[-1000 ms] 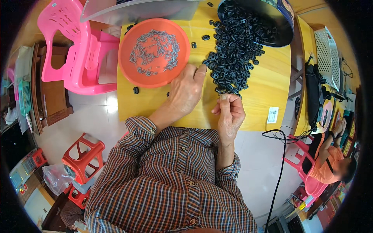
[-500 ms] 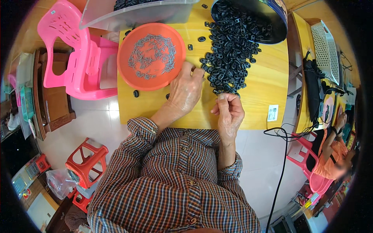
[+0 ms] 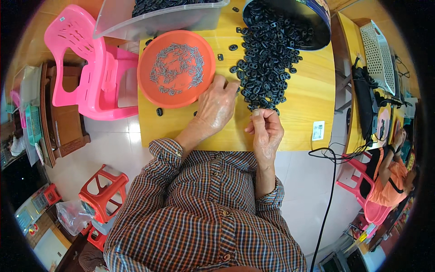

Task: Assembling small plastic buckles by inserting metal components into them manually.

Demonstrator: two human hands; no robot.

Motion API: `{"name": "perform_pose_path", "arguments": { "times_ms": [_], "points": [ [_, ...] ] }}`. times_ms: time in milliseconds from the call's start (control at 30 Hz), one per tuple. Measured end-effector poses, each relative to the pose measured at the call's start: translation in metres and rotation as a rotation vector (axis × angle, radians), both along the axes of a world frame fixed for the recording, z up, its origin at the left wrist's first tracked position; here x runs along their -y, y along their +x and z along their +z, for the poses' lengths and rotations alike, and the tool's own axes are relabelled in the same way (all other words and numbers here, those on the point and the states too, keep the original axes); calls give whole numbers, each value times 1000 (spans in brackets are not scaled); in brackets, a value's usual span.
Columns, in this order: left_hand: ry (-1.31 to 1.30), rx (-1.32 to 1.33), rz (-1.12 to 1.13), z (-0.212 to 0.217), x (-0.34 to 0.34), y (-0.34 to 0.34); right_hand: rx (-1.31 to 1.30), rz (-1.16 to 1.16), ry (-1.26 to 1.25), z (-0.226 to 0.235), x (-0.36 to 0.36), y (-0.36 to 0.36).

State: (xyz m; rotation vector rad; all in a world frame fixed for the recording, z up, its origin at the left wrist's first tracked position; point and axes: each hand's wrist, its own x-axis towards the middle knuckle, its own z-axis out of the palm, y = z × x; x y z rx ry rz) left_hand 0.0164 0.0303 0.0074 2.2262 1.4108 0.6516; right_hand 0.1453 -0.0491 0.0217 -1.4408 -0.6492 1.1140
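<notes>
A heap of small black oval pieces with two holes each (image 3: 265,68) spreads over the yellow table. At its near end my right hand (image 3: 266,131) is closed, thumb and index finger pinched against the lowest pieces. Whatever sits in that pinch is too small to make out. My left hand (image 3: 215,103) rests between the heap and an orange-red round dish (image 3: 147,86), back upward and fingers curled. Its fingertips are hidden, beside the heap's left edge. In the dish lie many thin grey metal pins (image 3: 181,56).
The heap spills from a dark round tub (image 3: 324,34) lying on its side. A clear plastic bin (image 3: 158,25) with more black pieces stands at the far left. Loose pieces dot the table (image 3: 299,131). A pink chair (image 3: 97,90) stands left; another person (image 3: 387,190) sits at right.
Both hands keep almost the same place and finger shape. The whole view has shifted very slightly.
</notes>
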Motion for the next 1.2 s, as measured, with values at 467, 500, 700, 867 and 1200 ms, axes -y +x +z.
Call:
{"name": "perform_pose_path", "arguments": {
  "times_ms": [467, 500, 700, 867, 1200],
  "points": [
    [-621, 808, 61, -3, 4, -4, -12, -12, -3, 0, -1, 0],
    [-713, 908, 30, -3, 3, -5, -12, -14, -3, 1, -1, 0],
    [-986, 1073, -17, 4, 1, -11, -29, -10, -20, 1, 0, 1],
    [-1085, 1190, 12, 4, 2, -10, -51, -26, -45, 3, -1, 2],
    [59, 197, 46, -8, 2, 1, -57, -48, -40, 2, -1, 3]
  ]
}}
